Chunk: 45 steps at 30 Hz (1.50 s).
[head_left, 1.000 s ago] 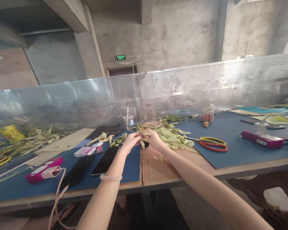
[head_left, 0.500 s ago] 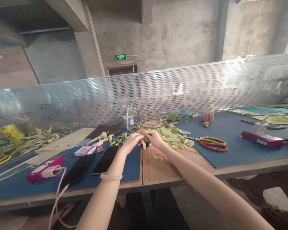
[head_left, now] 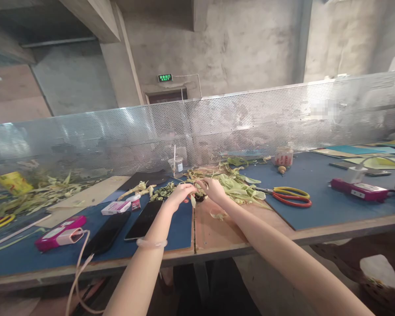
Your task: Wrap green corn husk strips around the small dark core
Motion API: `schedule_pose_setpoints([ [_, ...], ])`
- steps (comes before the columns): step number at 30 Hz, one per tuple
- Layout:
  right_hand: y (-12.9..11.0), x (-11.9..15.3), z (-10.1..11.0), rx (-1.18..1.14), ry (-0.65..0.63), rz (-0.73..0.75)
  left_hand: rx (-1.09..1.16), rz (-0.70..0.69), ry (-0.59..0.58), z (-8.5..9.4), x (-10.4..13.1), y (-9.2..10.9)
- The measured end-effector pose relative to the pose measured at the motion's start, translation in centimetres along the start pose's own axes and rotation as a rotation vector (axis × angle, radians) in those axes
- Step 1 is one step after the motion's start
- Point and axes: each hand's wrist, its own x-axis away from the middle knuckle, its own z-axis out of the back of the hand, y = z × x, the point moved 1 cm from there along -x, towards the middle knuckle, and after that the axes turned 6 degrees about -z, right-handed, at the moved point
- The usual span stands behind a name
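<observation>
My left hand (head_left: 182,193) and my right hand (head_left: 212,188) are close together over the table's middle, fingers pinched around a small pale green leafy piece (head_left: 193,200) that hangs between them. Which fingers bear it is hard to make out. Just right of my right hand lies a pile of pale green leaves (head_left: 237,188). To the left of my left hand is a small heap of dark green curled pieces (head_left: 163,192). A small black object (head_left: 200,198) shows below the fingertips.
Scissors with red and yellow handles (head_left: 292,197) lie at the right. Two black phones (head_left: 145,220), a pink power strip (head_left: 59,232) with a cable, and a cigarette-size box (head_left: 116,207) are at the left. A plastic cup (head_left: 177,167) and jar (head_left: 283,157) stand behind.
My fingers have shifted slightly, with my right hand's fingers a little more curled. The hanging leafy piece has moved slightly left. The view has barely shifted.
</observation>
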Motion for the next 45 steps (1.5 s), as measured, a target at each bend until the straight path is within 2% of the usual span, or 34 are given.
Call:
schedule_pose_setpoints([
  [4, 0.0, -0.2, 0.1, -0.023, -0.027, -0.116, -0.003, 0.074, 0.080, 0.3, -0.2, -0.5],
  [7, -0.1, -0.2, 0.0, -0.090, -0.081, -0.192, 0.009, 0.102, 0.095, 0.3, -0.2, -0.7],
  [17, 0.0, -0.2, 0.6, -0.483, -0.307, -0.370, 0.078, 0.116, 0.128, 0.3, 0.0, 0.0],
  [22, -0.3, -0.2, 1.2, -0.698, -0.391, -0.345, 0.107, 0.120, 0.159, 0.3, 0.2, 0.6],
  [29, -0.9, 0.0, 1.8, -0.906, -0.371, -0.262, 0.154, 0.090, 0.141, 0.3, 0.5, 0.9],
  [38, -1.1, 0.1, 1.2, -1.018, -0.410, -0.178, 0.199, 0.065, 0.127, 0.2, 0.5, 0.9],
  [45, -0.3, -0.3, 0.8, -1.044, -0.407, -0.179, 0.223, 0.072, 0.151, 0.1, 0.4, 1.1],
])
